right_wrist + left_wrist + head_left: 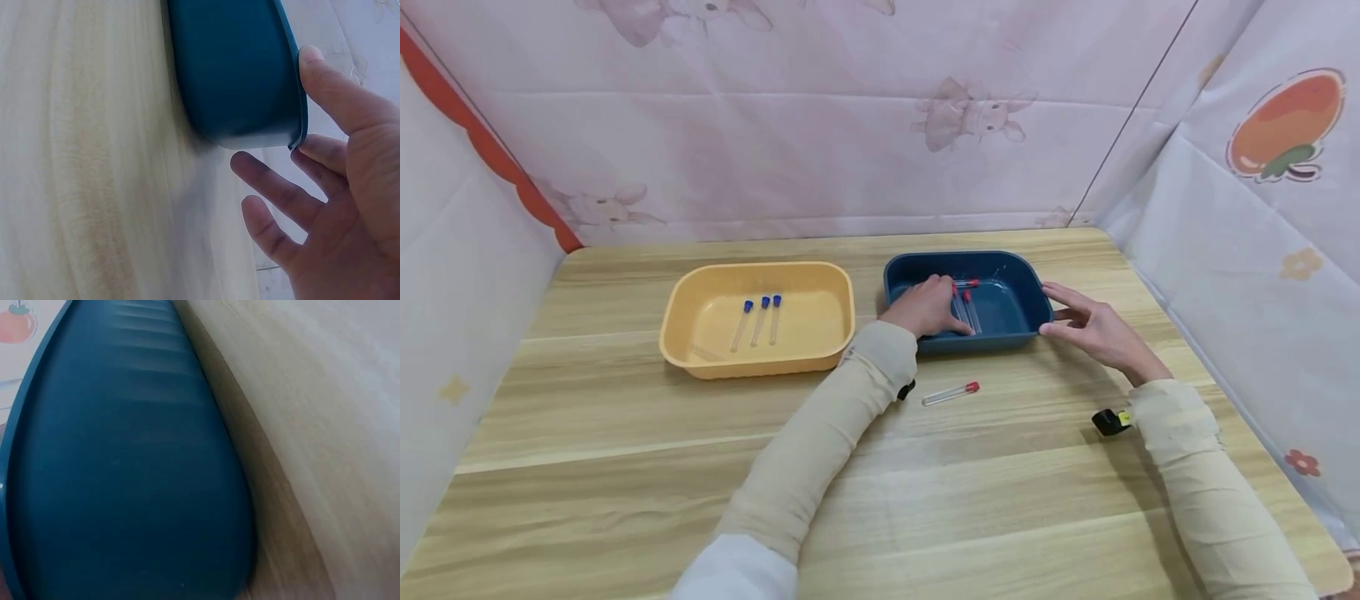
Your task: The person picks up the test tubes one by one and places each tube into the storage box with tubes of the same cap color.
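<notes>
In the head view my left hand reaches down into a dark blue tray. Its thumb and fingers are beside red-capped clear tubes lying inside; the fingertips are partly hidden, so I cannot tell whether a tube is pinched. At the tray's right end, my right hand touches the rim with fairly straight fingers. The right wrist view shows the thumb against the rim of that tray, the other fingers spread. Only the tray's outer wall appears in the left wrist view, without fingers.
One red-capped tube lies on the wooden table in front of the blue tray. Left of it stands a yellow tray holding 3 blue-capped tubes. Printed cloth walls border the table at the back and sides.
</notes>
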Motion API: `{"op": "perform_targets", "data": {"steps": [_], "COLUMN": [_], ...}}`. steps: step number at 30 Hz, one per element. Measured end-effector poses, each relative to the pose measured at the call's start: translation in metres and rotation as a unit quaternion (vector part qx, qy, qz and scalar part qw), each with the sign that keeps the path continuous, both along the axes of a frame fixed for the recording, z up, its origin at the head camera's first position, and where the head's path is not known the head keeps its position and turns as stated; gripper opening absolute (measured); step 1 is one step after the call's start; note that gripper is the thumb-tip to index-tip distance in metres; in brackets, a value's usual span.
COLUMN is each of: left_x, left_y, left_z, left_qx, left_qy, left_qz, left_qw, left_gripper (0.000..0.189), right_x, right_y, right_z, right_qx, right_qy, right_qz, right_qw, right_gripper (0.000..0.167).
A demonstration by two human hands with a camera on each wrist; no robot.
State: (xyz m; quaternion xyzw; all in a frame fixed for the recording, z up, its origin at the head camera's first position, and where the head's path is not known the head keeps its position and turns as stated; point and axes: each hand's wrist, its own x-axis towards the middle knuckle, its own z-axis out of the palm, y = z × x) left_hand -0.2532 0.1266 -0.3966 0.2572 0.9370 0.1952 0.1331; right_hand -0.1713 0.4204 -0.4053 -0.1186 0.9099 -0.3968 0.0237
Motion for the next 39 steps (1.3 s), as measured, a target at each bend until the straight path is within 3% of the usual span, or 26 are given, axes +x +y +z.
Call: {"op": "perform_targets", "data": {"steps": [11, 22, 32, 39], "left_x": [-0.002, -0.005, -0.005, -0.004], "left_y": [0.005, 0.008, 0.010, 0.010], "left_z": [-0.006, -0.012, -0.014, -0.013], "left_qx": [-0.041, -0.069, -0.071, -0.047], "left_qy": [0.035, 0.060, 0.051, 0.035], "left_qz": [-0.021, -0.017, -0.019, -0.009], "left_qw": [0.9983, 0.9957, 0.9960, 0.9982], "left_gripper": [0.073, 0.073, 0.081, 0.075], "right_x": [0.001, -0.001, 0.000, 0.000], "right_y": [-0.002, -0.002, 0.001, 0.001], "right_z": [0.001, 0.001, -0.001, -0.001], "right_qx": [-0.004, 0.000, -0.001, -0.004], "right_qy": [-0.001, -0.009, -0.005, -0.004], "right_qz": [0.004, 0.004, 0.004, 0.003], "right_qw": [1.0000, 1.0000, 1.0000, 1.0000], "right_gripper": [0.070, 0.072, 0.071, 0.071]}}
